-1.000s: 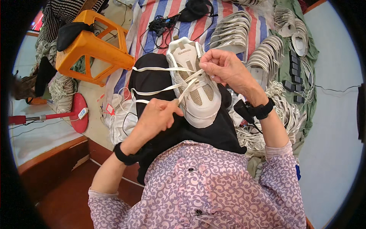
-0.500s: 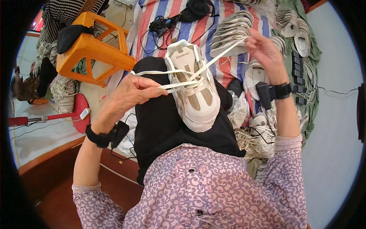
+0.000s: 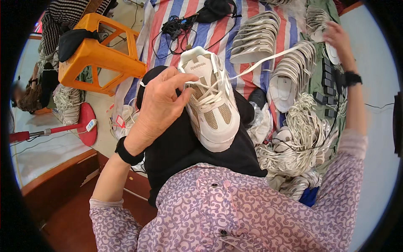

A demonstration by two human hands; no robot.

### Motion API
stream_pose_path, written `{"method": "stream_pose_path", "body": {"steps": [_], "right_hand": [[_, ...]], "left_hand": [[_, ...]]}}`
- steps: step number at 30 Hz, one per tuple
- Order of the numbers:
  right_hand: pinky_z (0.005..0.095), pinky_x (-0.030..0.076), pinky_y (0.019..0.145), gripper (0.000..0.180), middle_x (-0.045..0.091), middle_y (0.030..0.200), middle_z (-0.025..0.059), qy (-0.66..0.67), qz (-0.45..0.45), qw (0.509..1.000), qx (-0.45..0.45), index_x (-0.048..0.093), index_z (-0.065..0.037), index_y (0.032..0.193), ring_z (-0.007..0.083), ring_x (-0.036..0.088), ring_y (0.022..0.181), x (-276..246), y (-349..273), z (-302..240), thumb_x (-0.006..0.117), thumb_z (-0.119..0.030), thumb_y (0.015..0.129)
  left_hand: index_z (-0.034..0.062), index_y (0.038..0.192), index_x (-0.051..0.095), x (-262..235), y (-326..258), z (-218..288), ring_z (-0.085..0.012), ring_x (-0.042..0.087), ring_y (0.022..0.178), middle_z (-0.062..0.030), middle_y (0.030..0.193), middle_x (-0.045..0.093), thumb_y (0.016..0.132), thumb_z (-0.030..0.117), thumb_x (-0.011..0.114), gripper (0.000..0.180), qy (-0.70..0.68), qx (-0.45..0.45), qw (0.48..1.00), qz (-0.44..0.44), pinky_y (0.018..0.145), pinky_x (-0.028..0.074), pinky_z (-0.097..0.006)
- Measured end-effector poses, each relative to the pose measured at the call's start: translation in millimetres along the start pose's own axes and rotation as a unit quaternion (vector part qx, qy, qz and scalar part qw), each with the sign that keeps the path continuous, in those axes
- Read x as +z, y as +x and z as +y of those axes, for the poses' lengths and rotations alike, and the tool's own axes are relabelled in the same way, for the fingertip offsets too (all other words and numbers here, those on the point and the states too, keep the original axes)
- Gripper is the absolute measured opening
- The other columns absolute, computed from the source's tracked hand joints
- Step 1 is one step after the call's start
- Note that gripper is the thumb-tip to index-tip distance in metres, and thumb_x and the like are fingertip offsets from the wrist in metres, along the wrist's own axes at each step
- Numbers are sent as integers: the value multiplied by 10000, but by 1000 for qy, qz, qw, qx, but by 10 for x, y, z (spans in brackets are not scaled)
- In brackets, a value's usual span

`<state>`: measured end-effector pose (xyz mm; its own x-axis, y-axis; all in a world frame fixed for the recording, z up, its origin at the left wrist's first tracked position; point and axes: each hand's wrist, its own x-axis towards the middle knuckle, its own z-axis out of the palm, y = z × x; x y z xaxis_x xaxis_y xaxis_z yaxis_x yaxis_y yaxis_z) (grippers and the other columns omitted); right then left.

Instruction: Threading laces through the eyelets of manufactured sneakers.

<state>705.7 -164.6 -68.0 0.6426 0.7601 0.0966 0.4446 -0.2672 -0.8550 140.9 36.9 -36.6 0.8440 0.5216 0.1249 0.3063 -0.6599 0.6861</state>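
Striped red, white and blue cloth (image 3: 252,25) covers the floor ahead, strewn with rows of stacked pale shoe soles (image 3: 256,40) and heaps of tangled off-white laces (image 3: 300,138), with an orange plastic stool (image 3: 98,54) lying tipped to the left. On the person's black-clad lap rests a white and beige mesh sneaker (image 3: 212,103), its heel pointing away. The left hand (image 3: 157,107) lies against the sneaker's left side, fingers curled over the lacing and pinching it near the tongue. A long flat white lace (image 3: 268,61) runs taut from the eyelets up to the right hand (image 3: 338,38), raised far out to the right; that hand seems closed on the lace end, though the rim distortion blurs the grip.
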Motion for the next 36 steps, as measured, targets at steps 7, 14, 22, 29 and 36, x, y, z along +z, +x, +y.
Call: {"method": "stream_pose_path", "body": {"steps": [7,14,22,29,36], "right_hand": [[341,474,912,271,607,1047,61,105,-224,955,-165,708,-107,1056,239,594,1038,2557,-1706,-1474,738,-79,788],[391,417,835,118,551,928,94,12,-134,944,-300,616,-36,923,300,524,888,2896,-1888,-1648,677,-40,822],[253,394,619,76,499,741,-31,202,-268,941,-46,584,-32,995,83,482,677,2912,-1783,-1771,596,-56,923],[220,307,460,112,498,692,-53,448,-208,859,135,585,-19,1033,40,403,526,3048,-1434,-1532,583,-10,922],[204,273,531,138,401,691,-98,281,-340,892,99,681,-47,1060,21,337,599,2717,-1649,-1633,666,-80,927]], "left_hand": [[27,900,604,79,-51,-45,-241,579,649,-106,986,543,798,-17,706,151,29,26,999,5,603,465,-367],[5,895,548,126,9,-18,-348,602,726,-142,911,578,813,-32,669,151,40,52,998,16,641,480,-399],[-33,865,624,161,32,-224,-230,574,590,-124,736,598,833,15,673,76,27,60,998,23,559,443,-330],[-36,845,636,233,125,-243,-258,591,597,-139,734,612,799,3,674,72,57,77,995,20,559,453,-350],[-36,853,665,217,93,-308,-209,605,594,-127,730,644,808,31,693,86,12,28,999,10,561,467,-306]]}}
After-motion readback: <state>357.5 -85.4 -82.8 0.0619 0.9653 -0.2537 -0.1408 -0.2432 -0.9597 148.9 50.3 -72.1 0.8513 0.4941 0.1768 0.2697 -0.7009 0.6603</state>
